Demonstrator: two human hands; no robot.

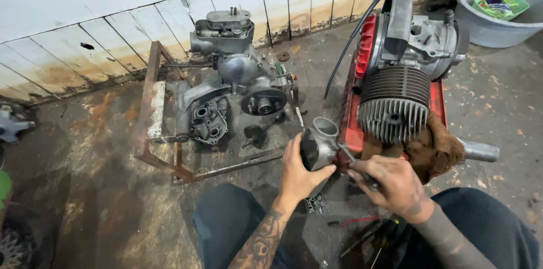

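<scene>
My left hand (298,174) is clamped on the grey metal housing (318,144), my right hand (390,181) gripping a thin tool (346,153) against it, beside the finned cylinder (394,108).

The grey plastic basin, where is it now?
In the head view, the grey plastic basin stands on the floor at the top right corner, just right of the finned engine, with a green tray inside.

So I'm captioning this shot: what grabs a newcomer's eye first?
The finned engine on its red stand at right stands out, with a second engine in a rusty frame by the wall. At centre, the left hand holds a metal part while the right hand works a tool into it.
</scene>
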